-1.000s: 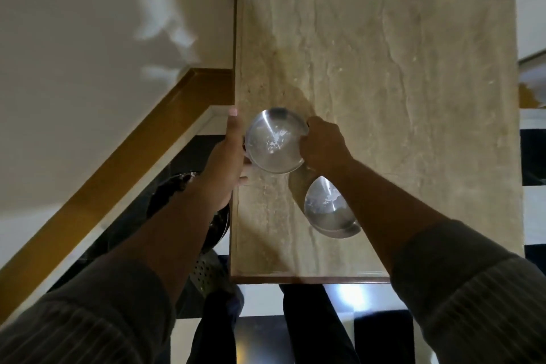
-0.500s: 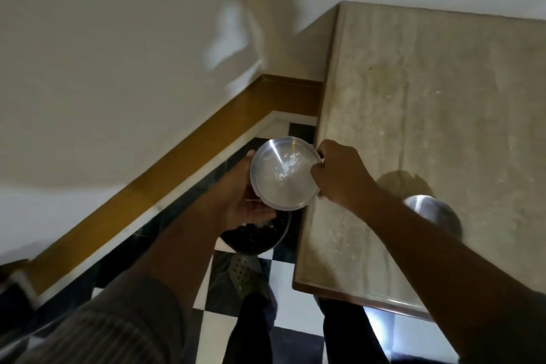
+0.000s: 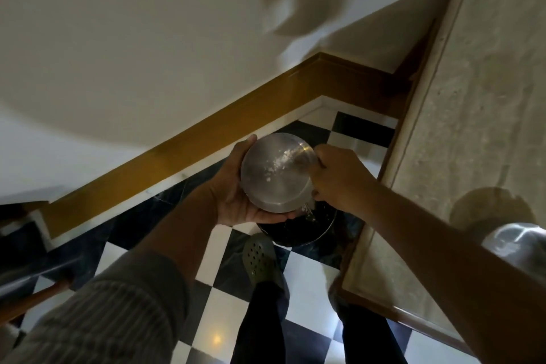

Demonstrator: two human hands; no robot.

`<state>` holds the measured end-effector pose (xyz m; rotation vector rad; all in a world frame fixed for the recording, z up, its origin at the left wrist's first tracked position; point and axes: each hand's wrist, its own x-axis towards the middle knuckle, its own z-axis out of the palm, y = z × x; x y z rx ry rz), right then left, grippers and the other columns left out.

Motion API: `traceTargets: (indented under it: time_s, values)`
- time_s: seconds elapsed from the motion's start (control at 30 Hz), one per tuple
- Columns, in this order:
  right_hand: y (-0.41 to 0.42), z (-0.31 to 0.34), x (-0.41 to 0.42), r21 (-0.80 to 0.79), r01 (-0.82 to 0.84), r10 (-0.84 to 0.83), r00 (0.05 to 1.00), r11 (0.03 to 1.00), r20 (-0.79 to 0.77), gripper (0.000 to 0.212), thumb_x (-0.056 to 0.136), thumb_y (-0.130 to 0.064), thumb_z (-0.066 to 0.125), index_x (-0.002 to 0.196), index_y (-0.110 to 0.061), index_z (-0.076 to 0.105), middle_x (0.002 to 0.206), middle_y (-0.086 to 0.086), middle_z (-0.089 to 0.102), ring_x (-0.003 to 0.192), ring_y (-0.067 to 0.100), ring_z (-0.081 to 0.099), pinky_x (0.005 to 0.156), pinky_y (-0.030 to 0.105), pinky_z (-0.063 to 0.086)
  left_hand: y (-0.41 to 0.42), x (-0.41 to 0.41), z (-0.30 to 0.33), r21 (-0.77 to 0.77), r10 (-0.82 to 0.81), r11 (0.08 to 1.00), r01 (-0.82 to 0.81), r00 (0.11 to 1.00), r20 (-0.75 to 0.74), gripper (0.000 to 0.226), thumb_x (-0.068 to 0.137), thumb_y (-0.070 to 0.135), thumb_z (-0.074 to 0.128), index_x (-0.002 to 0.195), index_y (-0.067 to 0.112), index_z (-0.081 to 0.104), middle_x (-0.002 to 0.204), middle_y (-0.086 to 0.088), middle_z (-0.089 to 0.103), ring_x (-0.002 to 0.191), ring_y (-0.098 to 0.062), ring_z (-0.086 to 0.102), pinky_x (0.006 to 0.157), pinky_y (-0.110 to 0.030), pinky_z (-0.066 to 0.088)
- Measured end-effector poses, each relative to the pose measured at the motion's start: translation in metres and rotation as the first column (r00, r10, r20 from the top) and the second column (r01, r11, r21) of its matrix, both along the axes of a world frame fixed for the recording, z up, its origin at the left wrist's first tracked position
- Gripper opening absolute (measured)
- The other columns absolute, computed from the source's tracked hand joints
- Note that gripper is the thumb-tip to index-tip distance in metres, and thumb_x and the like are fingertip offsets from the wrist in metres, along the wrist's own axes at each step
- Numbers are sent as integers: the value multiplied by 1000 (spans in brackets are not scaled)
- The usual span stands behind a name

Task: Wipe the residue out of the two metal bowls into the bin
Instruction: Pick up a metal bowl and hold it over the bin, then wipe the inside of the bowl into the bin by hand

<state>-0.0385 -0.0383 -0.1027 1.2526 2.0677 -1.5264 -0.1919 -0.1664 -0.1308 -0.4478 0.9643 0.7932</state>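
Left hand [image 3: 236,201] cradles first bowl [image 3: 276,173] over bin [image 3: 298,229]; right hand [image 3: 339,180] grips its rim. Residue [image 3: 277,161] remains; next: wipe it out. Second bowl [image 3: 520,241] waits on table [image 3: 472,127].

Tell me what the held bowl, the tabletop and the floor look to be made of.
Held bowl: metal, likely brushed steel, with a dull silvery sheen and white residue inside.
Tabletop: polished stone, perhaps marble or travertine, beige with veins.
Floor: glossy black-and-white tiles that mirror a lamp.
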Motion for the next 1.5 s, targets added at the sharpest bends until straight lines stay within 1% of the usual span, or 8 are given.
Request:
traceTargets:
  time_s: [0.3,0.43,0.57,0.77,0.93,1.27,1.4,1.5]
  values:
    - [0,-19,18,-128,-46,31,993,991,-112,35,94,-19,47,126,-30,55,119,3,66,107,20,63,96,49,50,12,-14,-12,185,-320,893,409,869,-378,85,59,51,85,131,14,60,128,-18,67,112,-36,66,97,-52,53]
    - [3,-16,44,73,-241,245,968,968,-57,60,95,-10,45,150,-21,24,153,6,37,140,19,35,115,36,32,18,7,-25,-125,-567,454,882,177,-804,90,67,56,81,140,16,47,131,-4,56,120,-29,55,90,-30,49]
    - [-7,-12,63,457,-365,467,875,811,-129,71,94,-38,44,150,-6,13,160,16,13,149,27,10,112,52,36,-2,28,-47,-437,-259,268,858,-373,-891,138,52,75,74,157,8,14,158,-11,28,142,-31,30,119,-41,28]
    - [-23,19,72,828,-196,595,780,525,-193,94,87,-68,32,147,-1,2,157,18,-9,148,38,-5,120,52,21,-14,33,-54,-296,30,373,879,-330,-943,140,54,76,75,157,7,10,159,-12,23,143,-24,19,118,-29,4]
    - [-33,-13,83,604,-734,792,551,310,264,114,73,-87,33,146,0,23,156,24,15,146,35,14,113,54,33,-8,33,-39,-235,206,330,914,-312,-927,131,53,76,75,150,-1,30,150,-20,40,136,-28,37,118,-27,19]
    - [-28,44,88,873,-142,599,777,467,-194,105,82,-73,39,148,0,0,155,20,3,147,37,-4,121,52,11,-11,33,-29,-260,158,283,923,-313,-937,133,51,75,75,150,1,27,150,-18,38,136,-26,33,119,-16,8]
    - [-31,-2,87,700,-652,772,592,292,230,118,67,-85,47,146,0,24,156,23,24,145,38,20,109,56,37,6,45,-30,-200,210,391,898,-299,-931,129,52,74,73,146,-6,33,145,-22,46,132,-29,40,116,-35,30]
    - [-19,2,78,722,-602,744,643,342,183,113,72,-82,45,146,1,23,156,24,20,146,38,17,116,53,28,2,40,-40,-222,202,427,876,-332,-921,128,52,72,79,143,-7,36,144,-25,47,133,-34,43,112,-48,36]
